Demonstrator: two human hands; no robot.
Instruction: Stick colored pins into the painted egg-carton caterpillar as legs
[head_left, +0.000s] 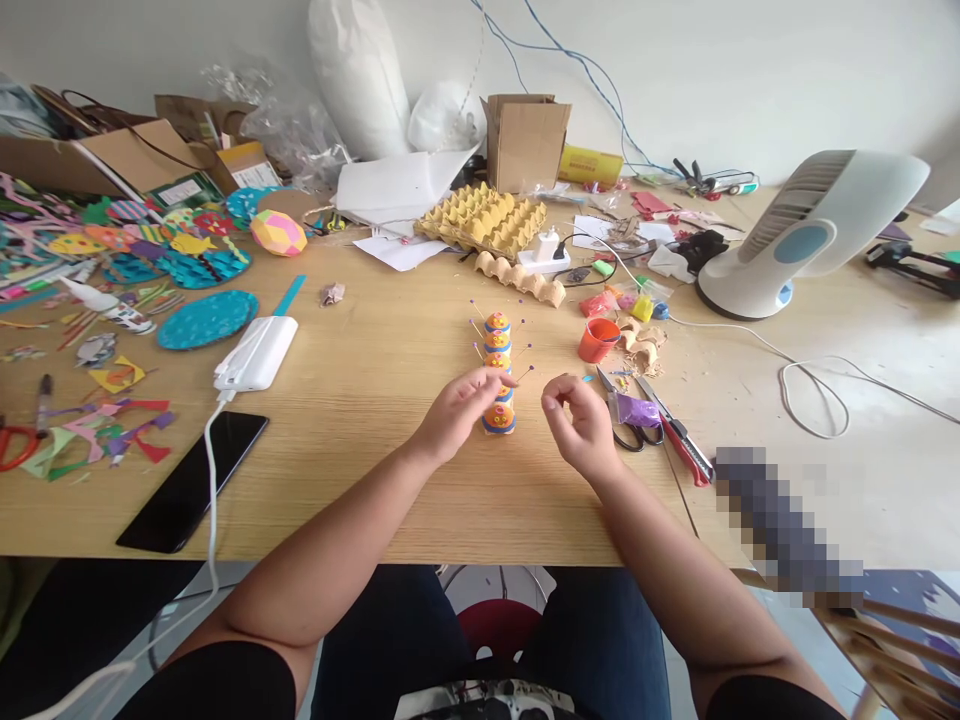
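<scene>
A caterpillar craft [499, 420] made of egg-carton cups, painted orange with blue bands, lies lengthwise in front of me. Thin sticks with small purple tips stick out from both its sides. My left hand [461, 412] reaches across its nearer half from the left, fingers stretched out and partly covering the cups; whether the fingertips press on it is unclear. Just to the right of the craft, my right hand [579, 425] is closed with thumb and forefinger curled together. Anything between those fingers is too small to make out.
Scissors [637, 434], a box cutter [686, 445], a purple packet [637, 409] and an orange cup [598, 340] lie right. Yellow egg trays [487, 222] sit behind. A phone [193, 482], power bank [256, 353] and paper scraps are left; a white fan [795, 235] stands far right.
</scene>
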